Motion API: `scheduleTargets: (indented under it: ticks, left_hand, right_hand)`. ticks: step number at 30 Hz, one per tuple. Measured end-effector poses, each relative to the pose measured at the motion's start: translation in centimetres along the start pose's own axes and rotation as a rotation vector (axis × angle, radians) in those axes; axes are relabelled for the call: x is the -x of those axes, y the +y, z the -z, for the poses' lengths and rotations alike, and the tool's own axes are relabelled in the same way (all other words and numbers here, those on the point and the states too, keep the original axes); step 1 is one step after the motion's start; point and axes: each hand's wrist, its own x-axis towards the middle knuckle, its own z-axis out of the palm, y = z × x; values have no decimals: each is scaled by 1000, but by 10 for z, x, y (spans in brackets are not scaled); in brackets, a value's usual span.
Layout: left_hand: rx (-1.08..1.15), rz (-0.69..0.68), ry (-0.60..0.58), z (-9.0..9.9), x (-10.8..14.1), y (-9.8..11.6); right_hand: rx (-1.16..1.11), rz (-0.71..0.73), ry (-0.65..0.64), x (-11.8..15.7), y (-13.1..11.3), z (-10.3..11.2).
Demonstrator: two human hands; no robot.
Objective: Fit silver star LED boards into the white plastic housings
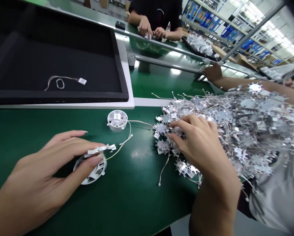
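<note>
A broad green table (137, 193) spans the workspace, a large black rectangular tray (63, 96) lying at its far left on a white board (126, 78). At right spreads a wide heap of silvery star-shaped metal pieces with thin pale wires (245, 131). Across the table, a person in a black top (154, 11) works with both hands on small items. The left hand (63, 160) holds its grip clamped on a thin silvery-white piece (96, 150), pinched between thumb and fingertip just above a round, pale grey bladed fan (94, 173). The right hand (196, 134) dips into the heap's near edge, thumb and index finger apart at the tips; whether its grip has caught a piece cannot be told. Between the hands, farther back, a second pale grey round fan with a white label (117, 120) rests on the table, its wires trailing. Inside the tray lie a small white wired tab (82, 81) and a pale oval loop (60, 84).
</note>
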Motion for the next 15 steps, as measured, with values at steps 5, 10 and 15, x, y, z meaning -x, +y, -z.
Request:
scheduleTargets:
  ticks: [5,10,15]
  left_hand:
    - [16,-60,-27,1,-3,4]
    - [6,-105,-34,3,-3,2]
    - [11,-107,-36,3,-3,2]
  right_hand:
    - [-48,-11,35,-1,0,-1]
    - [37,15,30,2,3,-1]
    - [-149,-103,137,-5,7,2]
